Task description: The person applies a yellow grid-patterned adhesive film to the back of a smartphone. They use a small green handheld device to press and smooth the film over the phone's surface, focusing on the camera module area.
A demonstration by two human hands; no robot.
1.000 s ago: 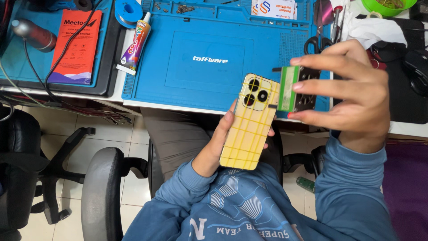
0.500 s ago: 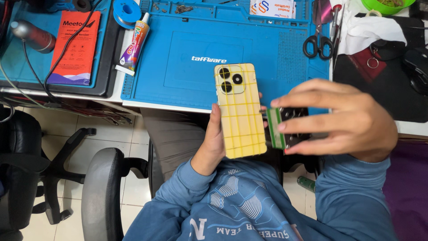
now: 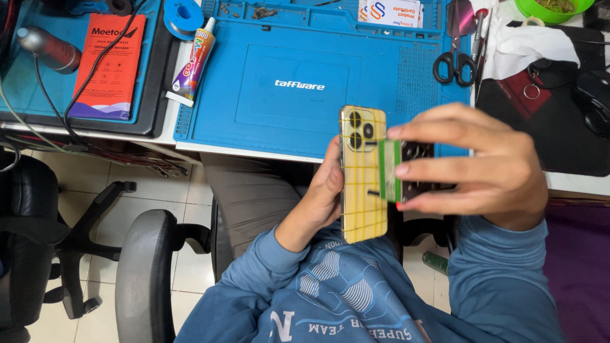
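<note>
My left hand [image 3: 321, 194] grips a gold phone [image 3: 362, 190] from behind, upright over my lap, its back and camera lenses facing me. Thin bands cross the phone's back in a grid. My right hand [image 3: 483, 168] pinches a small green and black object [image 3: 406, 170] against the phone's right edge. What that object is I cannot tell.
A blue work mat [image 3: 286, 89] covers the desk ahead, with a glue tube [image 3: 194, 63], a blue tape roll [image 3: 183, 14] and scissors [image 3: 454, 60] on it. An orange packet [image 3: 108, 67] lies at left, a black mouse [image 3: 594, 95] at right. Black chairs [image 3: 146, 273] stand at lower left.
The phone has turned upright and shifted slightly right. My right hand moved up with the green object, from beside the phone's lower part to its right edge near the cameras.
</note>
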